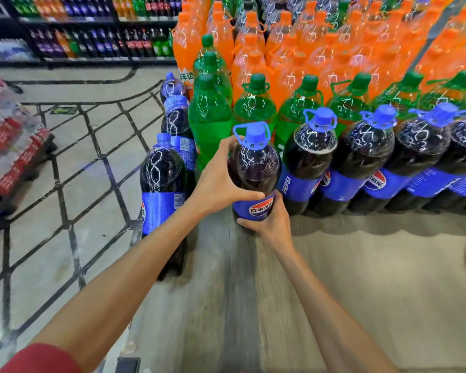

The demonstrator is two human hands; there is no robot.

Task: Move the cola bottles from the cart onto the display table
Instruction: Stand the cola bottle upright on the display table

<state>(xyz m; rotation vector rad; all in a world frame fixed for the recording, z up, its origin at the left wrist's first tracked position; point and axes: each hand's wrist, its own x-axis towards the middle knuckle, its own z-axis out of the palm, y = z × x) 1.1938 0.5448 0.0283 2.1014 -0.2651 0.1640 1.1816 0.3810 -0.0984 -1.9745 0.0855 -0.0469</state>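
red sleeve [38,356] nearest; bare planks of the display table [253,305] ahead; both hands on one cola bottle [253,168] at the left end of the front row; left hand [221,181] curled round its shoulder, thumb across the front; right hand [272,224] clamped low around the label; bottle upright, just beside the cola row [366,157], green bottles [210,117] behind; reads as the placing step; can't tell if the base is down; next: snug it to its neighbour, release both hands, reach left toward the cart [73,168], where spare cola bottles [163,189] stand; orange bottles [293,57] farthest.
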